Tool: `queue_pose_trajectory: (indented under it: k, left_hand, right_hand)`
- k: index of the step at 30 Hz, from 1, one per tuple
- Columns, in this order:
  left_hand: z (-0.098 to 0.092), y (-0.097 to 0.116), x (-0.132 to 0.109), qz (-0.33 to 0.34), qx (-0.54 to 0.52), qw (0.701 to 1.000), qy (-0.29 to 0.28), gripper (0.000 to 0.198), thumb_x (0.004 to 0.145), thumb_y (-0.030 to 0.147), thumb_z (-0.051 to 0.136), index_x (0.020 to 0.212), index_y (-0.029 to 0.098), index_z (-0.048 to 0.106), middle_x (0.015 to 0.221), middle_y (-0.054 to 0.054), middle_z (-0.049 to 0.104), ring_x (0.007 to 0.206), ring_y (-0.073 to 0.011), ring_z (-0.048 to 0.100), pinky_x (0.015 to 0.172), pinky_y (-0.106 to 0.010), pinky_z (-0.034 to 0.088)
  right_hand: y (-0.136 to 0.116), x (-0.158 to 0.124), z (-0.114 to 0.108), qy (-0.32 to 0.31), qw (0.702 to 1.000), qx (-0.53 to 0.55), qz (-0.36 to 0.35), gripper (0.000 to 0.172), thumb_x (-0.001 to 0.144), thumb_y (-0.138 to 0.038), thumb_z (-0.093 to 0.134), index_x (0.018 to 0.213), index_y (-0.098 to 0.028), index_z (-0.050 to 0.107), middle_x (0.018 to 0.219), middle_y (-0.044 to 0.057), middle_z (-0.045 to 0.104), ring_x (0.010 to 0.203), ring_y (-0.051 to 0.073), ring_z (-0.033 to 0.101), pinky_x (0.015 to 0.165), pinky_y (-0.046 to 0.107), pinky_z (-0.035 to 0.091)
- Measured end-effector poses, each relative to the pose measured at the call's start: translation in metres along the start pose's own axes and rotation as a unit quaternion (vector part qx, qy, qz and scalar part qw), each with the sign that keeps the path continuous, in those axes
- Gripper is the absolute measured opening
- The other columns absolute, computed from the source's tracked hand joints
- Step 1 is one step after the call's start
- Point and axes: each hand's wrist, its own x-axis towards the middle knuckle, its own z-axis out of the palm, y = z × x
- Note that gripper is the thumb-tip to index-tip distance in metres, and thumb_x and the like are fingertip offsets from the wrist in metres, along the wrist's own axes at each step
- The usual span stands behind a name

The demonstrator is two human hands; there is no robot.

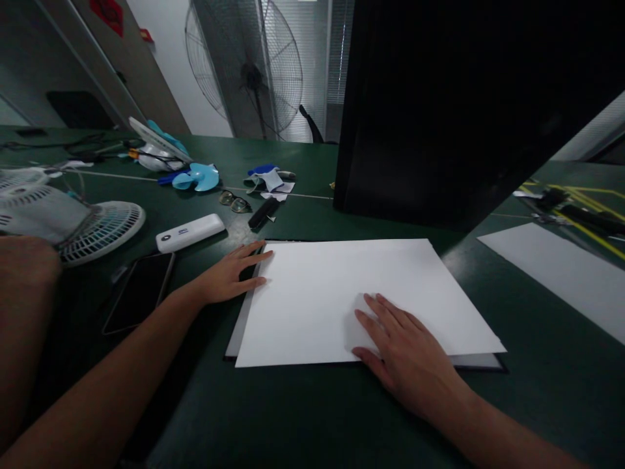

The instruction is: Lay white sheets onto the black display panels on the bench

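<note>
A large white sheet of paper (312, 312) lies on a dark-edged board or folder (478, 361), whose grey surface shows along the left and lower right edges. The sheet sits slightly askew on it. At the sheet's upper left edge rests my left hand (235, 273), fingers spread, fingertips on the paper. My right hand (403, 348) lies palm down over the lower right part of the sheet, its fingers slightly apart. Neither hand grips anything.
Left of the board are a phone (141, 293), a white power bank (190, 233) and a white fan (105, 228). Glasses (235, 202) and a black object (263, 213) lie behind. A big black screen (439, 117) stands behind the paper; another sheet (561, 273) is right.
</note>
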Motion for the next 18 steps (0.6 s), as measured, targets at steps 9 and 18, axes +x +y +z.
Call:
queue_pose_trajectory:
  k: [9,18]
  left_hand:
    - [0.003,-0.001,0.000,-0.028,0.011,1.000,0.000,0.097,0.095,0.084,0.047,0.167,0.020,0.035,0.177,-0.015,0.017,0.160,-0.0429,0.023,0.129,-0.060,0.023]
    - [0.007,-0.004,0.001,-0.018,0.015,1.000,0.006,0.090,0.098,0.081,0.045,0.169,0.026,0.030,0.177,-0.011,0.015,0.161,-0.0400,0.021,0.130,-0.060,0.020]
  right_hand:
    - [0.060,0.003,-0.044,0.043,0.989,-0.017,0.144,0.062,0.109,-0.058,0.035,0.154,-0.019,0.052,0.160,0.013,0.045,0.136,0.037,0.053,0.109,0.063,0.050]
    - [0.290,-0.117,-0.034,0.043,0.876,-0.062,0.476,0.094,0.093,-0.081,0.047,0.154,-0.009,0.048,0.155,0.038,0.034,0.139,0.066,0.034,0.088,0.085,0.039]
